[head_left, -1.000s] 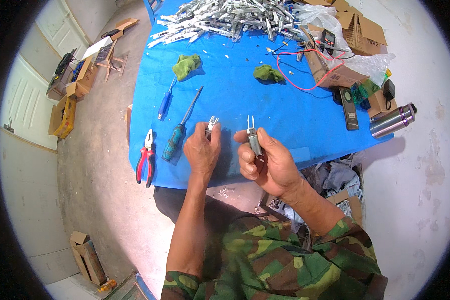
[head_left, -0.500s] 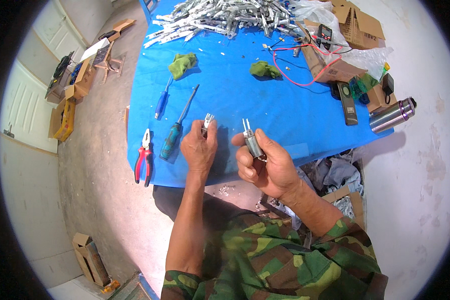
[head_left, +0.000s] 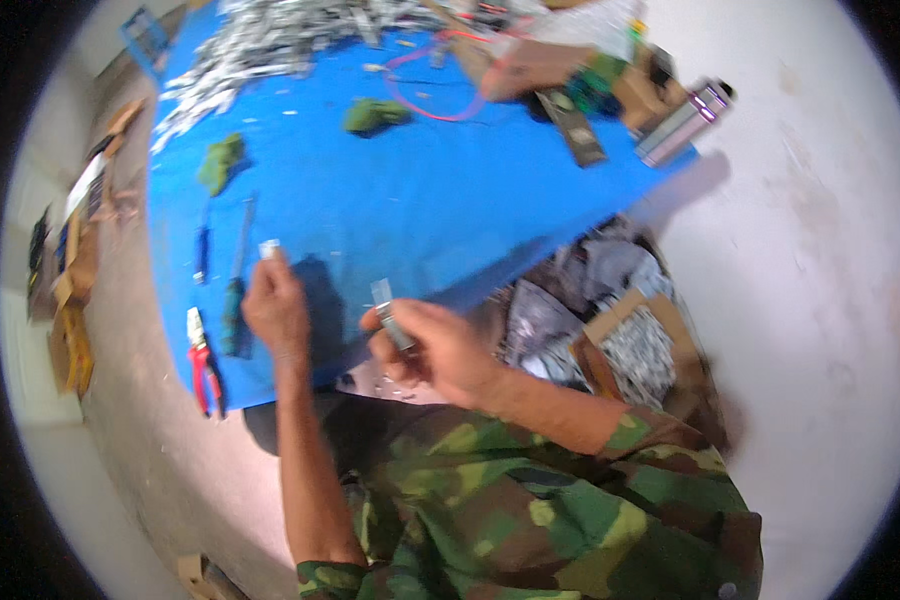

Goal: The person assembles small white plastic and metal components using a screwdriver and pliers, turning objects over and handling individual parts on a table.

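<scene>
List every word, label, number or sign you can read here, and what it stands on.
None can be read; the picture is blurred.
Metal part in the right hand: too small and blurred.
Cardboard box: too blurred.
Steel flask: nothing readable.

Pale wall [head_left: 800,330] at right; greyish floor [head_left: 145,440] at left; blue-covered table [head_left: 470,190] between.

A small grey metal block-like piece with a pale, two-pronged end [head_left: 396,328], blurred, tilts with its prongs up and leftward in the right hand [head_left: 435,350], while a small whitish piece [head_left: 269,248] pokes from the left hand's [head_left: 277,305] fingertips, mostly hidden, over the blue-covered table [head_left: 450,180].
</scene>
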Available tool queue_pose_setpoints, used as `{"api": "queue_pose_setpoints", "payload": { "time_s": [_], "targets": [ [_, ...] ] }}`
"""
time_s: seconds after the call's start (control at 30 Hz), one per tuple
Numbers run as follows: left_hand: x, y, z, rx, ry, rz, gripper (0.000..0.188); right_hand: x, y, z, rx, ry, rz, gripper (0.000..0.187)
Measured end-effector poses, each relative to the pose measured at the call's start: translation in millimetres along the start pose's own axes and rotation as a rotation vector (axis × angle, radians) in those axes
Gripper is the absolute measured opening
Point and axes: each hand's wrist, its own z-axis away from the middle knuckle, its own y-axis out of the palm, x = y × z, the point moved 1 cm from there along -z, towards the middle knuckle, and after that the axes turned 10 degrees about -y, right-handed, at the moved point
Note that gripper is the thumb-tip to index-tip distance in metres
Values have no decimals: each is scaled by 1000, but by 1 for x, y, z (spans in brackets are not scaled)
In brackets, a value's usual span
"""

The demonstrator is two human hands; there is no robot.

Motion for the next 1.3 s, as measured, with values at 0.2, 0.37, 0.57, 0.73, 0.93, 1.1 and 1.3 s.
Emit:
{"api": "queue_pose_setpoints", "payload": {
  "time_s": [0.2,0.37,0.57,0.73,0.93,1.1,1.3],
  "targets": [
    [-14,-7,2,201,-12,-70,38,-56,-67,45,-293,10,82,29],
    [-43,-2,39,265,62,15,28,-89,-91,69,-472,98,138,25],
    [-176,35,190,892,451,-29,51,-88,-59,66,-582,3,7,24],
    [-214,30,223,1007,635,151,68,-97,-92,62,-529,42,-12,25],
    [-120,-12,166,759,150,25,43,-88,-98,65,-377,-17,128,26],
    [-52,-49,164,511,-201,186,24,-91,-83,53,-395,-19,160,24],
    [-30,-68,169,425,-374,262,22,-75,-69,58,-260,-86,169,33]
  ]
}}
